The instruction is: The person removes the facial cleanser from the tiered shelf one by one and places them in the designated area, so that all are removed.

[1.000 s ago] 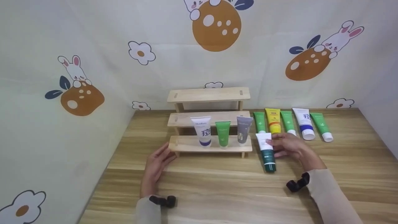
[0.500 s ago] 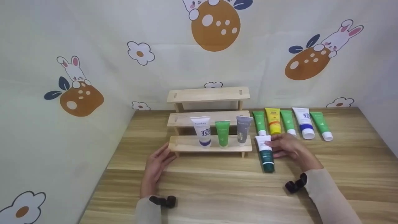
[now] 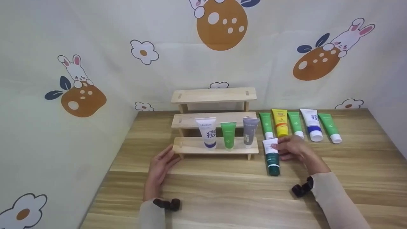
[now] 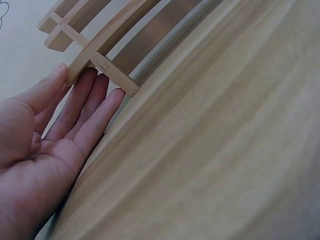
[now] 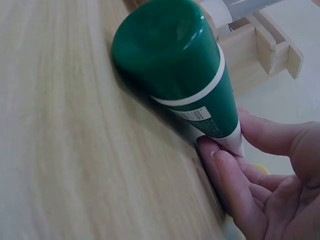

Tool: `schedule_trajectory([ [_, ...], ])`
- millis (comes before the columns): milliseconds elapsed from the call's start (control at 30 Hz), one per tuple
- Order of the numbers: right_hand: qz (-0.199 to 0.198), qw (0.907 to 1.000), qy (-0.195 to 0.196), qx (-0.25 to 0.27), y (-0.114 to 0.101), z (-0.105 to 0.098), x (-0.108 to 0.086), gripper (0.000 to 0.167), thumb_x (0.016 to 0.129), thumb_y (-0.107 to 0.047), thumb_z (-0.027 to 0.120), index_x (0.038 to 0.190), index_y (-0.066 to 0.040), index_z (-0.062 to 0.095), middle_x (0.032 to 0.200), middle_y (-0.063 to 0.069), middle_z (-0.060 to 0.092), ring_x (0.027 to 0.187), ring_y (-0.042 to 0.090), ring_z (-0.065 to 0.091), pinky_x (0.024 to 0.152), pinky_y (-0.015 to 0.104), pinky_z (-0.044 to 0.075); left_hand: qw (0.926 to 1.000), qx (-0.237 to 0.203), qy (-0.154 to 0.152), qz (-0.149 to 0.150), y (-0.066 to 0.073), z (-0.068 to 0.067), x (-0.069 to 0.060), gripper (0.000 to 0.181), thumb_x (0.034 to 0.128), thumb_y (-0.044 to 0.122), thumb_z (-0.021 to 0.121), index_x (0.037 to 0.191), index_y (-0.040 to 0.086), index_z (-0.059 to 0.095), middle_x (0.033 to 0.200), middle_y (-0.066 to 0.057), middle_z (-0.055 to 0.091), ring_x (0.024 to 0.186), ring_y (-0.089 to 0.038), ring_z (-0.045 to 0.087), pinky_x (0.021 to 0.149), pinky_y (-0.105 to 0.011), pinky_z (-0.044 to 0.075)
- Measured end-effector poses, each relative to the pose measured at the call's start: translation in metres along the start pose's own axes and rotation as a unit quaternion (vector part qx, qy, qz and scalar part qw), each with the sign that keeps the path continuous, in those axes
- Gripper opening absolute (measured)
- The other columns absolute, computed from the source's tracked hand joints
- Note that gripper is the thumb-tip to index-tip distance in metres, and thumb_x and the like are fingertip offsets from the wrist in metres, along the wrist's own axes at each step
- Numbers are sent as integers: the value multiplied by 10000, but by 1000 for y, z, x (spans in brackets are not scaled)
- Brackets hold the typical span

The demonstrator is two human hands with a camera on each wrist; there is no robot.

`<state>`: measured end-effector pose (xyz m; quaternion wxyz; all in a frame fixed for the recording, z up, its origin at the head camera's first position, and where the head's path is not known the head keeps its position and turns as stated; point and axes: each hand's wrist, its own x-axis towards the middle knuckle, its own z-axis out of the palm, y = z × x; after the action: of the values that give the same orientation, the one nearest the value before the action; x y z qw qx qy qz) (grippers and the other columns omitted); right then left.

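A three-step wooden display stand [image 3: 187,148] stands at the back middle, its left end between the thumb and fingers of my left hand [image 3: 161,167]. In the left wrist view the thumb lies on the end of the lowest step [image 4: 107,42] and the fingers reach under it. On that step a white tube [image 3: 207,132], a green tube [image 3: 228,135] and a grey tube [image 3: 249,131] stand on their caps. My right hand [image 3: 294,149] pinches the white end of a white and dark green tube [image 3: 272,159]. Its green cap [image 5: 157,40] points toward the front, low over the table.
Behind my right hand several tubes lie in a row: a yellow tube [image 3: 280,122], a white tube [image 3: 311,124] with a blue band, and green tubes, one green tube [image 3: 330,127] at the far right. A patterned cloth [image 3: 178,63] hangs behind the wooden table [image 3: 222,194].
The white and dark green tube and my right hand have shifted very slightly left and nearer the front, then stayed put. My left hand keeps its place on the stand.
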<state>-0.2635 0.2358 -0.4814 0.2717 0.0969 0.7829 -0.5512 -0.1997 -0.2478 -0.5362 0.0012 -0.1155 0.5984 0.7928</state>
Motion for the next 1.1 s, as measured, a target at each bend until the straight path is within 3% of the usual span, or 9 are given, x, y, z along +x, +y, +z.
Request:
schedule_trajectory([
  [300, -123, 9997, 56, -196, -2, 0, -4, 700, 900, -280, 766, 1401, 88, 446, 945, 45, 689, 813, 124, 667, 739, 315, 666, 9997, 94, -194, 110, -1, -2, 0, 509, 1011, 101, 591, 1471, -47, 431, 1475, -258, 497, 1070, -193, 698, 994, -361, 605],
  [500, -172, 9982, 52, -576, -12, -14, -17, 650, 938, -316, 718, 1402, 70, 478, 1127, 192, 742, 909, 195, 742, 799, 369, 666, 9999, 66, -124, 81, -1, -2, 1, 503, 1005, 108, 602, 1462, -37, 449, 1486, -268, 481, 1087, -210, 696, 991, -366, 606],
  [700, -523, 9946, 187, -880, -25, -32, -41, 656, 958, -396, 674, 1434, 7, 471, 1278, 208, 659, 983, 216, 712, 837, 352, 656, 9999, -30, -103, 45, -1, -1, 1, 502, 1002, 97, 603, 1461, -34, 448, 1507, -277, 451, 1090, -224, 698, 991, -372, 606],
  [900, -969, 9916, 197, -831, -38, -20, -52, 557, 984, -377, 641, 1403, -33, 516, 1343, 193, 608, 1121, 253, 666, 949, 400, 627, 9998, -89, -142, 75, -1, 0, 1, 490, 1009, 75, 583, 1461, -41, 437, 1514, -279, 437, 1103, -240, 693, 1000, -389, 602],
  [1100, -1630, 9832, 331, -748, -46, 2, -53, 601, 943, -463, 670, 1386, -77, 545, 1371, 183, 613, 1166, 244, 648, 954, 363, 621, 9997, -135, -163, 123, -1, 0, 2, 481, 1001, 62, 591, 1452, -37, 455, 1483, -240, 498, 1075, -216, 700, 990, -390, 607],
])
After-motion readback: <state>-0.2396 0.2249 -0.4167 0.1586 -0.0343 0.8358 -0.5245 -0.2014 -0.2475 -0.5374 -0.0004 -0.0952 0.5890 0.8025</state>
